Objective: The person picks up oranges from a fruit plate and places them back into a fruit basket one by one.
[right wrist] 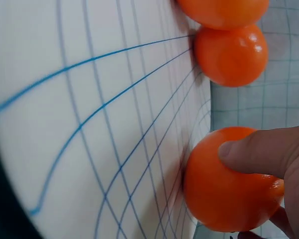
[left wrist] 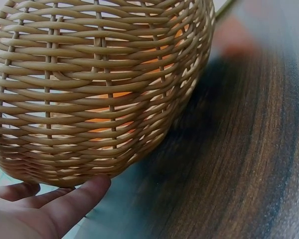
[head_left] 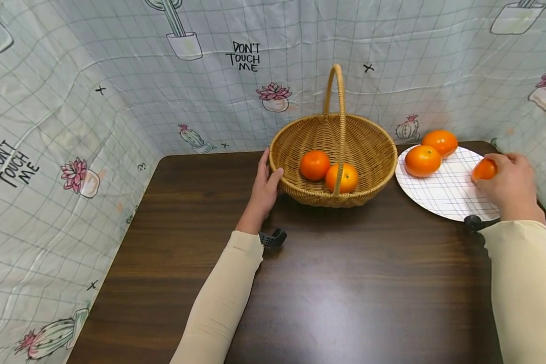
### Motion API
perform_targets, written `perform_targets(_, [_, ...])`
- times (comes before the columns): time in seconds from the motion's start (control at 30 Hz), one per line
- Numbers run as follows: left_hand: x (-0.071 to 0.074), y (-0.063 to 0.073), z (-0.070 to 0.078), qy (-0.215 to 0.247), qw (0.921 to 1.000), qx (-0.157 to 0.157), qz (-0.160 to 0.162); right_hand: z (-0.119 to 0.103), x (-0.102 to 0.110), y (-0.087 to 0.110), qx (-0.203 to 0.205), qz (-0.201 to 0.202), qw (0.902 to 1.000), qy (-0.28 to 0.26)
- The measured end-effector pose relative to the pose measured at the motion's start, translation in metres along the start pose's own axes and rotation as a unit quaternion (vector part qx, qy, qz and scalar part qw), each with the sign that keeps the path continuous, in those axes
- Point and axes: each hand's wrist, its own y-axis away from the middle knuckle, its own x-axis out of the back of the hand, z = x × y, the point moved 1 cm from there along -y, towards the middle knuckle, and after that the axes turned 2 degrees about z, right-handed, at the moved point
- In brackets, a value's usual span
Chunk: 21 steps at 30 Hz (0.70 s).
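A wicker basket with a tall handle stands at the back of the table and holds two oranges, one of them this orange. My left hand touches the basket's left side, its fingers fairly straight and the thumb apart from them. In the left wrist view, fingertips of the left hand meet the weave. On the right, my right hand grips an orange above the right part of a white plate; the right wrist view shows the thumb on its skin. Two more oranges sit at the plate's back left.
A dark wooden table spreads in front of the basket and plate. Printed cloth hangs behind and along both sides. Each wrist wears a black strap, such as the left strap. The plate's left edge lies close to the basket.
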Motion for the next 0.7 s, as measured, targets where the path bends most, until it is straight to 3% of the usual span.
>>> perform_targets(0.27, [0.0008,-0.0031,0.0013,0.015,0.9997,0.005,-0.019,0.0032,-0.0046,0.0022,-0.002,0.016,0.9999,-0.006])
perform_targets(0.7, [-0.0014,0.001,0.0002,-0.012,0.9999,-0.01,0.002,-0.0052,-0.0034,0.0065,0.01,0.029,0.9994,-0.018])
